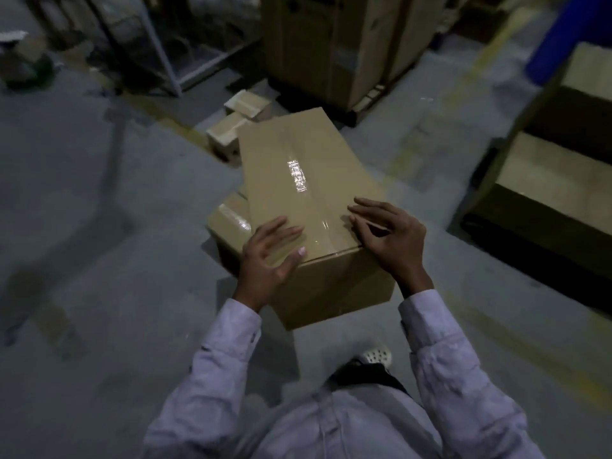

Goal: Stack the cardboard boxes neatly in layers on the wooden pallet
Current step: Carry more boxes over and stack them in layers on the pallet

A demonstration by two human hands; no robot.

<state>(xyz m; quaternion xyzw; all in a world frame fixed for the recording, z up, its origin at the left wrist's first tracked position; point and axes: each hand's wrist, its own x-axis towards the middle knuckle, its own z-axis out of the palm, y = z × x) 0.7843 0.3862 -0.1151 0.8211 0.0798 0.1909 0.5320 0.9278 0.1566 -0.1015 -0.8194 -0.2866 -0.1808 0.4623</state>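
Shoe: a pale perforated shoe (pixel 377 354) stands on the grey floor (pixel 99 260) just behind the box's near end.
Left hand: the left hand (pixel 270 251) lies spread on the near left corner of the lid, fingers fairly straight and flat, thumb along the near top edge.
Right hand: the right hand (pixel 389 233) arches over the near right corner, fingers half bent with only the tips touching the lid; it pinches nothing.
Task box: the long cardboard box (pixel 308 173) lies directly ahead of both hands, taped seam up, with its short end towards the person.
Long axis: it runs away from the person and leans slightly left, so both hands sit on the near end, about equally close.
Support: I cannot tell whether it rests on the floor or is partly lifted; its left flank overlaps a lower box (pixel 228 223).
Likely next need: each hand probably has to slide down a long side for a carrying grip.
Room left: open floor, well clear.
Room right: stacked boxes (pixel 546 180) on a dark base stand near, across a strip of floor. This is probably the stacking place, though no wooden pallet shows plainly.
Beyond: two small boxes (pixel 228 135) lie just beside the far left corner.
Farthest: tall cartons (pixel 331 44) close off the way ahead.
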